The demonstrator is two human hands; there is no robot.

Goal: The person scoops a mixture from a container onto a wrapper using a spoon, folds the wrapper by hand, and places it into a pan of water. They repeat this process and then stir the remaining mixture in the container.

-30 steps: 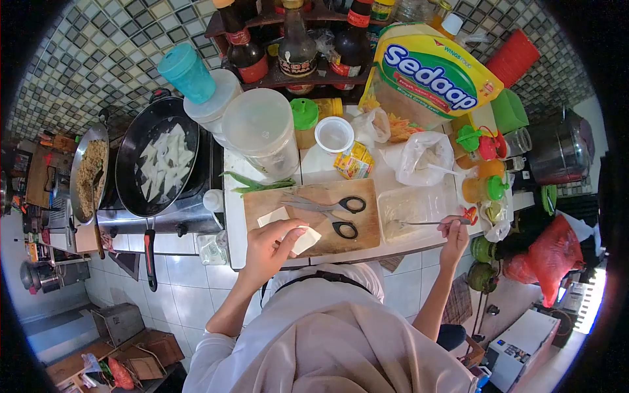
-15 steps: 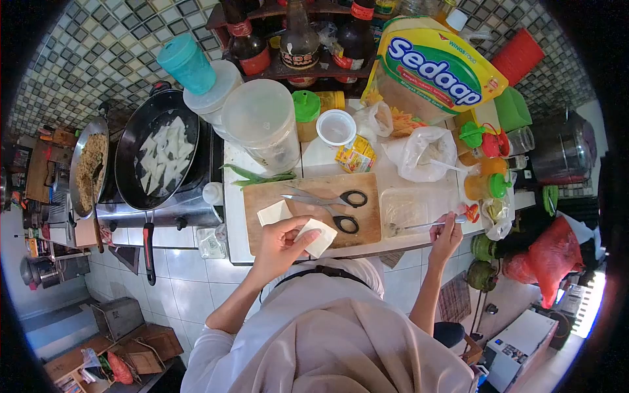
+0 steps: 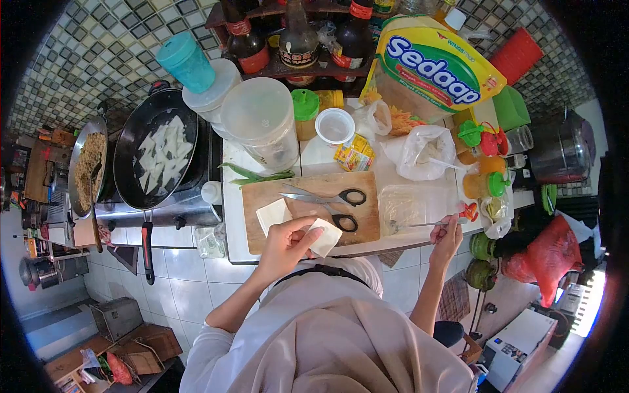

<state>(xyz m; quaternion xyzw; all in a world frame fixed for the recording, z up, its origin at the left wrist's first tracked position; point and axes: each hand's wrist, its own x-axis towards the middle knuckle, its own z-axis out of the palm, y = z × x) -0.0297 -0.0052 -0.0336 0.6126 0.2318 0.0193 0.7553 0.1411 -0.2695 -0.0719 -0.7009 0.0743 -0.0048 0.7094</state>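
My left hand (image 3: pixel 286 245) pinches a square white pastry wrapper (image 3: pixel 324 237) above the front edge of the wooden cutting board (image 3: pixel 364 241). Behind those fingers, more pale wrappers (image 3: pixel 272 213) lie on the board. Scissors (image 3: pixel 334 198) with black handles rest beside them, blades pointing left. In my right hand (image 3: pixel 447 239) is a thin, spoon-like utensil (image 3: pixel 424 224), held by its handle. Its far end reaches into a clear plastic container (image 3: pixel 419 196), where the tip is hard to make out.
A black frying pan (image 3: pixel 121 154) with white strips sits on the stove at left, beside a pan of brown crumbly food (image 3: pixel 90 164). Tubs (image 3: pixel 257 108), a white cup (image 3: pixel 335 126), a plastic bag (image 3: pixel 426 154) and a Sedaap pouch (image 3: pixel 436 65) line the back.
The utensil in my right hand has dipped slightly and lies flatter over the container. My left hand and the wrapper have shifted only a little.
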